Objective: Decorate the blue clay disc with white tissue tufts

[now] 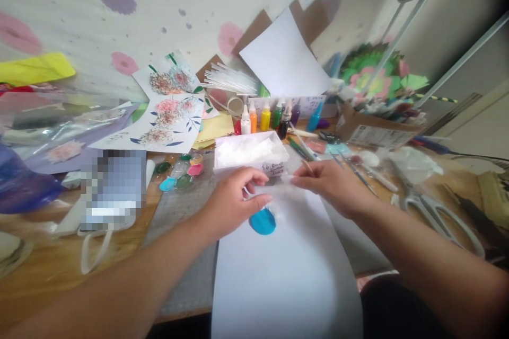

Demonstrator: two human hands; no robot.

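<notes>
My left hand (238, 198) is over the top left part of a large white sheet, its fingers curled, with the thumb beside a small blue round piece (263, 221). What its fingertips hold, if anything, is too blurred to make out. My right hand (324, 183) is pinched at the sheet's top right, around something small and whitish that I cannot make out. The white sheet (282, 286) reaches toward me over a grey mat (186, 259). Just behind my hands stands a white box (250, 156) filled with white material.
Paint bottles (265, 116) stand behind the box. Colored round pieces (183, 172) and flower-painted sheets (165, 122) lie at the left, near a blurred-out device (113, 188). Scissors (433, 209), brushes (360, 175) and a cardboard box (376, 130) are at the right.
</notes>
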